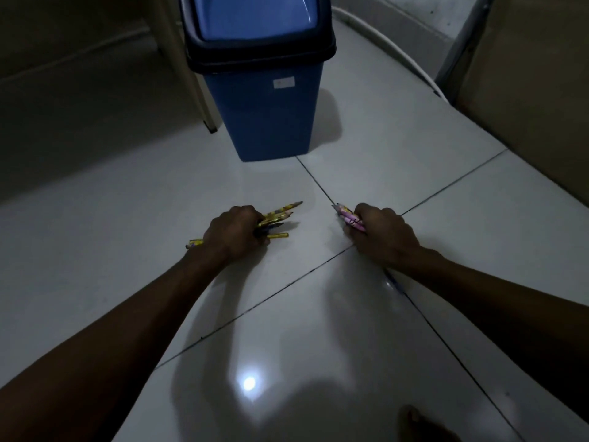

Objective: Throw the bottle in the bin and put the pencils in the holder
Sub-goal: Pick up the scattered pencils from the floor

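Note:
My left hand [234,234] is closed around a bunch of yellow pencils [280,215] low over the white tiled floor, their tips pointing right and away. My right hand [381,232] grips a bunch of pink pencils [349,218], tips pointing up-left. A blue bin [271,113] with a black rim and a light blue swing lid [255,14] stands on the floor straight ahead, beyond both hands. No bottle and no pencil holder are in view.
A pale furniture leg [199,90] stands just left of the bin, with dark space under it. A white pipe [389,46] runs along the wall at the right. A brown panel [526,106] fills the far right. A bare foot [424,424] shows at the bottom.

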A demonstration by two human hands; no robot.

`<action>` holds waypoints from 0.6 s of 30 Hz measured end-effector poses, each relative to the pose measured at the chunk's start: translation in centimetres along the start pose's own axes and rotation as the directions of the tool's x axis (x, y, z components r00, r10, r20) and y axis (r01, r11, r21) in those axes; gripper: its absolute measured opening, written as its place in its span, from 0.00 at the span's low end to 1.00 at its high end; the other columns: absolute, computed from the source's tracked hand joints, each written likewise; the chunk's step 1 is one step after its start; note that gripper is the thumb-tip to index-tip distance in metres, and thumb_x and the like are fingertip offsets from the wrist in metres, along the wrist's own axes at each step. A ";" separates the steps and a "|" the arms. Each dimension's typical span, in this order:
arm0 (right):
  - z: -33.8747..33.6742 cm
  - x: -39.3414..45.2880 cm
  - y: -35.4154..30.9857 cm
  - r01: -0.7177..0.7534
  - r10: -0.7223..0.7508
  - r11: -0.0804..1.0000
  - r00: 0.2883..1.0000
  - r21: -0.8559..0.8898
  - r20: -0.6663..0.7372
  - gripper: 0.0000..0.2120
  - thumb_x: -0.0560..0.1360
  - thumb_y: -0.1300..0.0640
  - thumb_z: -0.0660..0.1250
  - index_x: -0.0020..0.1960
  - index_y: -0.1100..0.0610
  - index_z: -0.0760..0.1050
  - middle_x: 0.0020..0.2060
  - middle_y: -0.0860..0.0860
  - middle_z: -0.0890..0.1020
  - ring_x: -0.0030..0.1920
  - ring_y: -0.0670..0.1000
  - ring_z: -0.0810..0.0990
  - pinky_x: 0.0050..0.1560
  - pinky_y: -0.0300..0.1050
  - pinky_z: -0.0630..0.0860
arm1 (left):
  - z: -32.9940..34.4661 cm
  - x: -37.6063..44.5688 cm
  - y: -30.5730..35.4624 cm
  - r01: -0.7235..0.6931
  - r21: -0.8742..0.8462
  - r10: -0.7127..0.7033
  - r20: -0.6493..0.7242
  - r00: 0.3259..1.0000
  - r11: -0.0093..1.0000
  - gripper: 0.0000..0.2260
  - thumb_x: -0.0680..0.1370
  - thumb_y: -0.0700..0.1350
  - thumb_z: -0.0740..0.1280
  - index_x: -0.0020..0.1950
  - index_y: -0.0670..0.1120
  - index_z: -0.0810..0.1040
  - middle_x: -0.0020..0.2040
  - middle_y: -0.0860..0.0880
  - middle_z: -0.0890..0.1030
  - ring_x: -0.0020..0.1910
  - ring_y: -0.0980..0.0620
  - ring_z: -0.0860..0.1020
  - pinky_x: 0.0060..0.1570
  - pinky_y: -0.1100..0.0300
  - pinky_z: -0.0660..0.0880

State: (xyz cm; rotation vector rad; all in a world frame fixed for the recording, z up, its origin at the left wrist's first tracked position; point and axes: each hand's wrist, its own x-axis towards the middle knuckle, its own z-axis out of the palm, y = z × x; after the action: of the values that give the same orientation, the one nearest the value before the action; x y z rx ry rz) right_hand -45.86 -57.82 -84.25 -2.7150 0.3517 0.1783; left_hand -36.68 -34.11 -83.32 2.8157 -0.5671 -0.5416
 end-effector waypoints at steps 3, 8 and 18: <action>-0.5 0.5 -0.4 -0.015 0.015 1.000 1.000 0.019 -0.014 0.13 0.79 0.46 0.61 0.52 0.57 0.70 0.50 0.61 0.79 0.51 0.64 0.78 0.42 0.47 0.66 | 0.2 -0.2 -0.1 -0.050 0.056 0.051 -0.018 0.999 0.997 0.13 0.76 0.50 0.68 0.57 0.44 0.77 0.55 0.42 0.78 0.54 0.40 0.77 0.43 0.56 0.68; -0.5 1.8 -1.4 -0.010 0.005 0.981 1.000 0.193 0.028 0.12 0.79 0.49 0.61 0.46 0.58 0.69 0.47 0.61 0.80 0.48 0.64 0.79 0.42 0.50 0.72 | -2.0 -0.2 -1.2 -0.115 -0.150 0.107 -0.059 0.992 0.982 0.05 0.79 0.50 0.63 0.48 0.51 0.76 0.48 0.44 0.81 0.47 0.43 0.78 0.43 0.51 0.74; 0.5 3.8 -7.8 0.161 -0.236 0.904 0.961 0.396 0.148 0.13 0.77 0.48 0.66 0.47 0.59 0.74 0.37 0.51 0.78 0.35 0.47 0.76 0.33 0.41 0.69 | -4.8 -1.9 -2.7 0.134 -0.836 -0.346 -0.070 0.936 0.532 0.10 0.82 0.47 0.58 0.52 0.44 0.77 0.36 0.48 0.75 0.33 0.53 0.70 0.32 0.59 0.65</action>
State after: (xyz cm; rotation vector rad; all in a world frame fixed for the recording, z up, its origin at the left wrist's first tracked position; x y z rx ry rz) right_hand -40.11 -51.53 -82.50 -2.3044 0.0410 0.2805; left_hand -35.54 -30.23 -79.11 1.9722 0.1500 -0.3692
